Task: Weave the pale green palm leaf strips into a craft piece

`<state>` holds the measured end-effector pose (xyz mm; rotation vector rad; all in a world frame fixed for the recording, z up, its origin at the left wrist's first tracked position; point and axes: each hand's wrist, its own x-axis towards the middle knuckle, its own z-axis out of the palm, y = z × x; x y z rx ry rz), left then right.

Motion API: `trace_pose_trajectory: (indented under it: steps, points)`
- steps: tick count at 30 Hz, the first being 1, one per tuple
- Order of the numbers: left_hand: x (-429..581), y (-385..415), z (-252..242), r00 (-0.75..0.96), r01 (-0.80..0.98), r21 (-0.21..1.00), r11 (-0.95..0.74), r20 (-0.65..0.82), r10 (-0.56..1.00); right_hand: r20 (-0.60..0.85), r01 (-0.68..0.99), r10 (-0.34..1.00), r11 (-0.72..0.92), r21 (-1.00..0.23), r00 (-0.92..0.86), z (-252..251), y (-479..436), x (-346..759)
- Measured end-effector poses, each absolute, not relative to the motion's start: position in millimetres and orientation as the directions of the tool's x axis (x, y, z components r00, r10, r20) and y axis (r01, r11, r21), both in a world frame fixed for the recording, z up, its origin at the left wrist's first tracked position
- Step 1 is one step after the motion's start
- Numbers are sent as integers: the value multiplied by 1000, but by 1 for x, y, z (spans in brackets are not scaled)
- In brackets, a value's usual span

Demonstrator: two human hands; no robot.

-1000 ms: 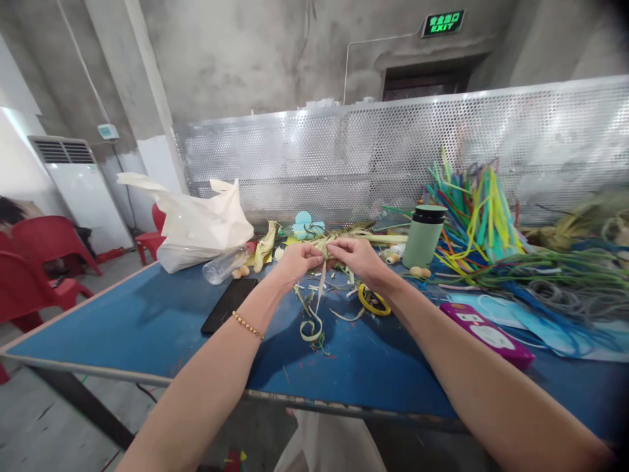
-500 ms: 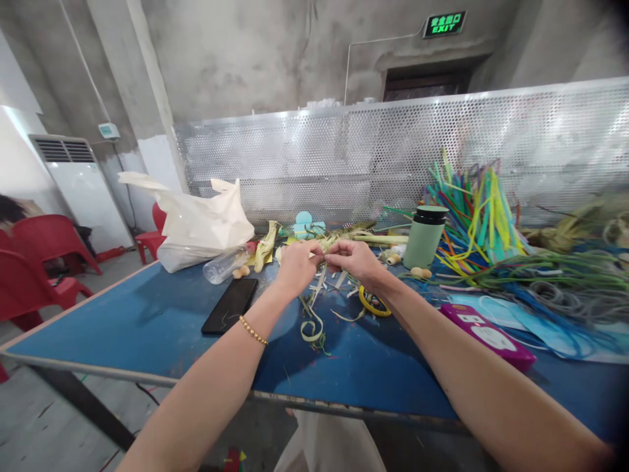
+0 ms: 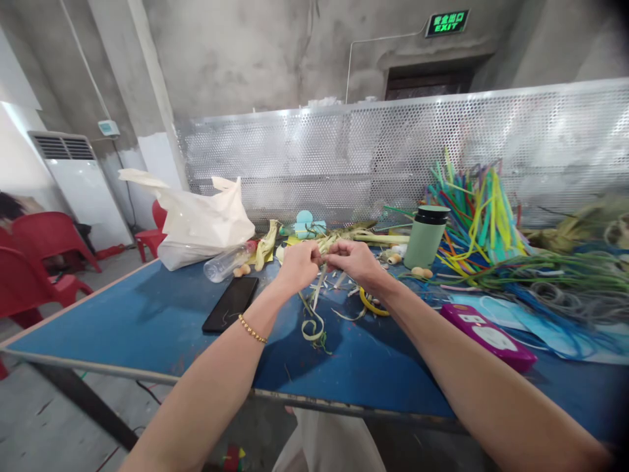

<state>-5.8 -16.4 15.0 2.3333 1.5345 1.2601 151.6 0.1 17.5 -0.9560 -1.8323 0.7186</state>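
Note:
My left hand [image 3: 301, 263] and my right hand [image 3: 354, 261] meet over the middle of the table, fingers pinched close together. Between them is a thin pale plant strip [image 3: 319, 285], mostly hidden by the fingers, with a length hanging below. A curled pale strip [image 3: 313, 330] and green fibre scraps [image 3: 322, 344] lie on the blue tabletop beneath. Behind my hands is a heap of pale green stalks and leaves [image 3: 366, 237]. A yellow ring [image 3: 372, 304], perhaps a tape roll, lies by my right wrist.
Left of my hands are a black phone [image 3: 230, 305], a clear plastic bottle [image 3: 226, 263] and a white plastic bag [image 3: 201, 219]. On the right stand a green tumbler [image 3: 425, 239], colourful strips [image 3: 484, 216] and a magenta power strip [image 3: 489, 337]. A perforated metal panel [image 3: 314, 157] backs the table.
Both hands stay in nearly the same place. The left fingers have curled in slightly, close against the right fingertips; the view has shifted a little.

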Motion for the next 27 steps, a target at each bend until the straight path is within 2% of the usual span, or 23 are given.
trace_pose_trajectory:
  steps: [15, 19, 23, 26, 27]
  points:
    - [-9, -16, 17, 161, 654, 556, -513, 561, 812, 431, 181, 857, 488, -854, -282, 14, 3, 152]
    - [-12, -11, 13, 153, 562, 652, -509, 523, 838, 435, 190, 847, 502, -844, -306, 12, 5, 155]
    - [-19, -8, 17, 203, 365, 806, -466, 420, 884, 414, 149, 836, 490, -859, -361, 12, 9, 160]
    - [-22, -9, 23, 65, 339, 793, -506, 517, 854, 392, 104, 842, 457, -883, -372, 13, 9, 159]
    - [-22, -10, 24, 79, 334, 792, -511, 517, 852, 386, 92, 845, 447, -890, -371, 13, 8, 159]
